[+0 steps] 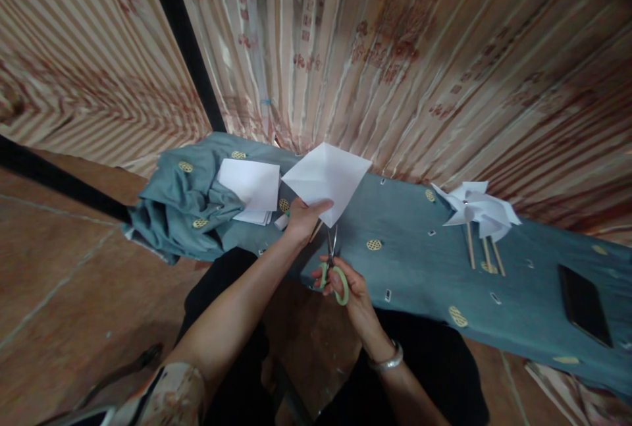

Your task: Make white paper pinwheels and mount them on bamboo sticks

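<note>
Green-handled scissors [331, 259], white paper [328, 179], yellow-patterned blue-green cloth [409, 248].

Blue-grey cloth [415, 278], yellow prints, bunched at left end. On it: paper stack [253, 184] beside the bunching; pinwheels [474, 210] overlapping at right; black phone [585, 305] far right, well apart.

Wht paper sq. [328, 178]; grn-handled scissors [331, 261], blades apart, nr corner.
</note>
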Motion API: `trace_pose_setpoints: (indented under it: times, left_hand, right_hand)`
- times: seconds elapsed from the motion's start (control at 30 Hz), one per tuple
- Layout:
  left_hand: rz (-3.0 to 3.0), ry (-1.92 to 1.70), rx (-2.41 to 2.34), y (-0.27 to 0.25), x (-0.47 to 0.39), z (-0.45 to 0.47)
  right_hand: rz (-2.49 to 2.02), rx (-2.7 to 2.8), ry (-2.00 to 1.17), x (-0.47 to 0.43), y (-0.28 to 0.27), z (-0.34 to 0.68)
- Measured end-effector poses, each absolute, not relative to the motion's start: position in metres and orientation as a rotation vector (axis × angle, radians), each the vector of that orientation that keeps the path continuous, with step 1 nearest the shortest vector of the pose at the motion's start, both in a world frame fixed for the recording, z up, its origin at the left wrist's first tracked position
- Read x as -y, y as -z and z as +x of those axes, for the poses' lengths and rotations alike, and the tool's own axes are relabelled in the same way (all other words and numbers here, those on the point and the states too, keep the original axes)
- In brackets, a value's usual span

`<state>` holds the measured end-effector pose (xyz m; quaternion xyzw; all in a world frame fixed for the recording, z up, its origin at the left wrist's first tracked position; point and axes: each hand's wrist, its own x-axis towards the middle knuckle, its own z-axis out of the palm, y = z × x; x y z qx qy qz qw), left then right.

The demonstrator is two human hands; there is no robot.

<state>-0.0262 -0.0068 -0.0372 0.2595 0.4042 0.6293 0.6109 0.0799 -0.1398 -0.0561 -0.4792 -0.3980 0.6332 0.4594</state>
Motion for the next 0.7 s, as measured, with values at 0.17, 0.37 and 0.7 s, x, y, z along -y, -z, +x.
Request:
trace_pose_setpoints:
  times: [0.17,0.37,0.7]
  left_hand:
    - [0.628,-1.435,-0.925,0.037,0.009,-0.024]
    - [0.678,-1.420,-0.965,0.045,0.008,-0.021]
    - [0.694,-1.449,-0.948,0.049,0.006,-0.021]
  right_hand:
    - [-1.225,0.925,-1.535,0.133,0.056,0.079]
    - [-1.225,0.924,-1.503,0.128,0.054,0.075]
    - [-1.237,0.939,-1.483,0.125,0.052,0.073]
